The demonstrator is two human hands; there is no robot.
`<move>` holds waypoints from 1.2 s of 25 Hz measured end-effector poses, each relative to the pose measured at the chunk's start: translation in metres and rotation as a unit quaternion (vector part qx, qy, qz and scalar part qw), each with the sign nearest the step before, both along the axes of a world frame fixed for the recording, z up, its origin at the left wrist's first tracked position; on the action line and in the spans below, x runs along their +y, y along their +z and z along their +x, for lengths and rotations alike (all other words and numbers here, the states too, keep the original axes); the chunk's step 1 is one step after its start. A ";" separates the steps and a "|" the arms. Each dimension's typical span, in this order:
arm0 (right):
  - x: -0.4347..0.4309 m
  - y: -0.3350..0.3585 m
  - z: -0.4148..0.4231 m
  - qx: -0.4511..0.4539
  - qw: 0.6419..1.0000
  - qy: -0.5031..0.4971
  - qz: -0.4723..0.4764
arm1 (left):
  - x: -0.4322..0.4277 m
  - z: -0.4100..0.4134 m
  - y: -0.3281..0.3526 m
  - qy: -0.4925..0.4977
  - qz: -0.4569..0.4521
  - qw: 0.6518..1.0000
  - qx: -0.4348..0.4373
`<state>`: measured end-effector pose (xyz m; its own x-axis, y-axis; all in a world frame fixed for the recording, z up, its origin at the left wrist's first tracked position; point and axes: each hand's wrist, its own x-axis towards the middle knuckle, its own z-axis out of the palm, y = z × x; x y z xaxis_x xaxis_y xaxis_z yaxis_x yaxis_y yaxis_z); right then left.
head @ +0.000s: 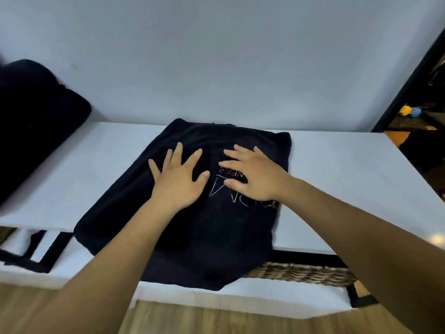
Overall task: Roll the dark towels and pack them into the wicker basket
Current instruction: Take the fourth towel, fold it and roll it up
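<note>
- On the white table top (pixel 337 177), in the middle, the dark towel (pixel 216 237) lies spread flat and unrolled, and its near end hangs over the near edge
- Under that top, near and to the right, the wicker basket (pixel 301 273) shows only its woven front wall; the hanging towel end covers its left part, and you cannot tell what, if anything, is inside
- At the far left a dark pile (pixel 36 116) sits against the wall; it looks like more towels, though it is too dark and blurred to be sure
- Your left hand (pixel 178 179) rests palm down on the left of the towel's middle, fingers (pixel 179 153) straight and spread wide, holding nothing
- Your right hand (pixel 255 174) lies just beside it to the right, palm down over the pale lettering (pixel 216 189), fingers straight and slightly fanned; it pinches no cloth either
- The towel is under your fingers, not in them: the fingertips point toward its far edge but stop short of it, and both side edges lie outside your hands
- This reads as the smoothing step, so the task looks early: no roll is begun on this towel and nothing is visibly packed
- Left to do, by that judgement: roll this towel, set it in the basket, then work through the pile
</note>
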<state>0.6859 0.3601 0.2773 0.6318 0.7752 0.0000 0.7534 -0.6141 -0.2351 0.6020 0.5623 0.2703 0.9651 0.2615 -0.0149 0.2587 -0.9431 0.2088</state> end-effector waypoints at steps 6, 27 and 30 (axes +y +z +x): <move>0.045 -0.006 0.050 -0.019 0.995 0.005 -0.093 | -0.030 -0.134 -0.027 0.162 0.014 0.983 -0.084; -0.158 0.008 -0.037 -0.068 0.902 -0.392 -0.166 | -0.063 -0.066 0.000 -0.040 0.039 0.998 0.013; -0.143 0.009 -0.023 -0.109 0.937 -0.328 -0.051 | -0.037 -0.134 -0.020 0.142 0.009 0.990 0.016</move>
